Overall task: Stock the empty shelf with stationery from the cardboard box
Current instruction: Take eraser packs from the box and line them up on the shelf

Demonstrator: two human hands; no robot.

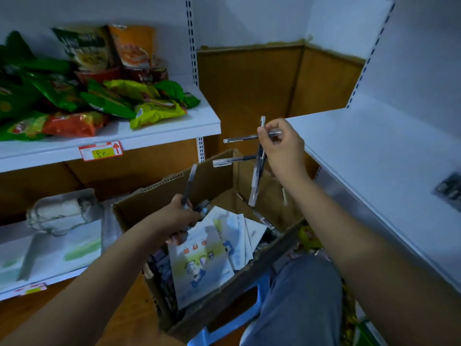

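An open cardboard box (172,186) stands on the floor in front of me. Inside lie illustrated notebooks (199,260) and loose pens (264,221). My left hand (179,218) is down in the box and grips a dark pen (190,181) that points upward. My right hand (282,146) is raised above the box's far side and pinches a loose bunch of dark pens with clear caps (257,168), which stick out at crossed angles. The white shelf (374,156) at the right is bare apart from a dark packet (449,188) near the frame edge.
A white shelf (159,128) at the left carries green, yellow and red snack bags (99,101). Below it another shelf (50,258) holds wrapped white goods (59,213). My knee in grey trousers (299,290) is beside the box, over a blue stool (239,320). The floor is brown.
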